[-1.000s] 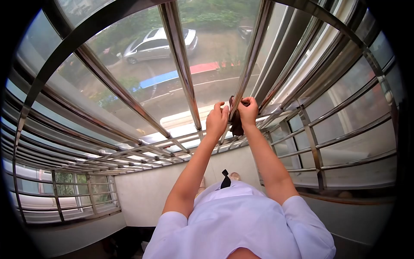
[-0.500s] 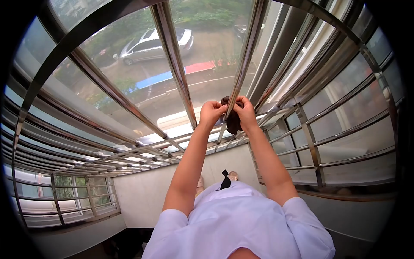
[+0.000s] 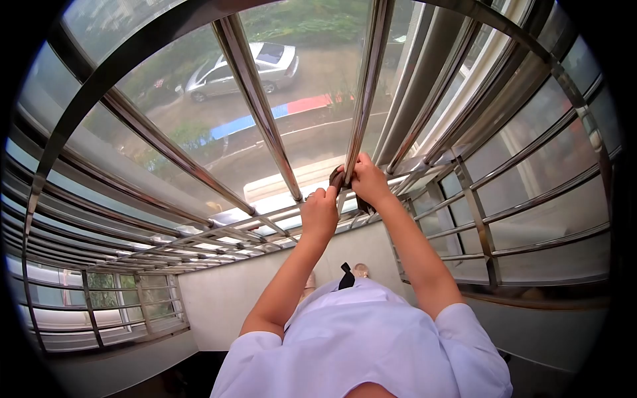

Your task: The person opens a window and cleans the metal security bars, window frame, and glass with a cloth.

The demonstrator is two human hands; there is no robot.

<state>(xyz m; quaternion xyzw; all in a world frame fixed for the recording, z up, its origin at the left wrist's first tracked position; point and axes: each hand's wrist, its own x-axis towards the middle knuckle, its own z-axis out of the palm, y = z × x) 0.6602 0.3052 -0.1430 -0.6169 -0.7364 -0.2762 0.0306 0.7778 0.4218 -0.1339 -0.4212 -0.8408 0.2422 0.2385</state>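
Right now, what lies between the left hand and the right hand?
In the head view, a metal bar and part of the dark cloth lie between the left hand and right hand.

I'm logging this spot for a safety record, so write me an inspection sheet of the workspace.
Surface: pale panel below the metal bars; fine dirt cannot be judged.
Job's things: dark cloth around the lower part of a shiny bar.
Clutter: dark shapes at the lower left, too dim to identify.
Grip: left hand holds one part of the cloth; right hand holds it at the bar.
Cables: nothing seen.
Surroundings: silver car and a blue and red strip outside, beyond the bars.
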